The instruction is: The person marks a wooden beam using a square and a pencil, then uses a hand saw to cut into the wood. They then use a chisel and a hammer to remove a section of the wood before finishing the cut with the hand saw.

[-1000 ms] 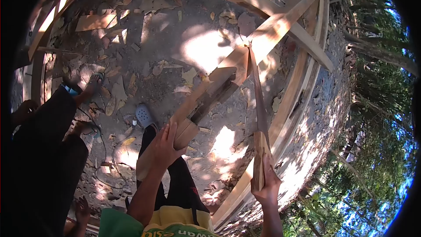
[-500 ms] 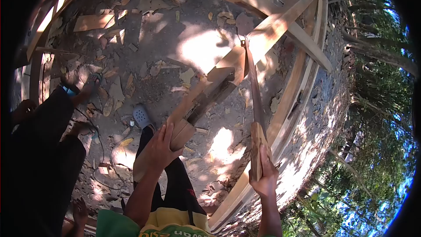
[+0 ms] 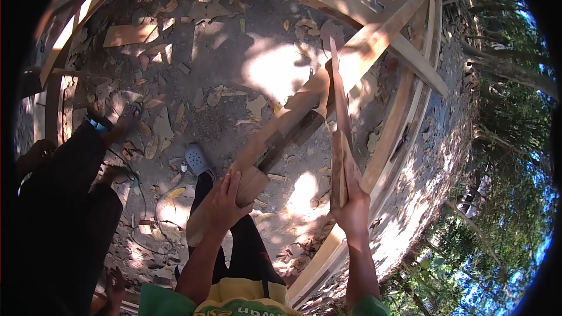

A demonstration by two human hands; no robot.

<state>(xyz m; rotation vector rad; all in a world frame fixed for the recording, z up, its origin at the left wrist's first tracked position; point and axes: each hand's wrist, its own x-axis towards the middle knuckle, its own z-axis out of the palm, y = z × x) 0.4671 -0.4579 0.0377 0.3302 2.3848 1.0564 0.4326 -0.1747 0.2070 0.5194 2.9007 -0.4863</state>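
A long wooden beam (image 3: 298, 96) with a notched, darker section slants across the middle of the head view. Fingers of my left hand (image 3: 221, 202) curl over its near end, beside a squared block-like part (image 3: 253, 186). My right hand (image 3: 351, 196) is wrapped round the wooden handle of what looks like a handsaw (image 3: 340, 93). The narrow blade is seen almost edge-on, so its teeth cannot be made out. It lies against the beam's right side at the far end of the notch.
Another thick timber (image 3: 383, 26) lies crosswise beyond the beam. Long planks (image 3: 389, 140) run along the right. At the left a person in dark trousers (image 3: 64, 193) is close by. Leaves, wood scraps (image 3: 130, 34) and a cable (image 3: 140, 190) cover the ground.
My right hand has moved the saw forward, and its handle is nearer the beam. My left hand keeps its hold. The whole view has shifted slightly.
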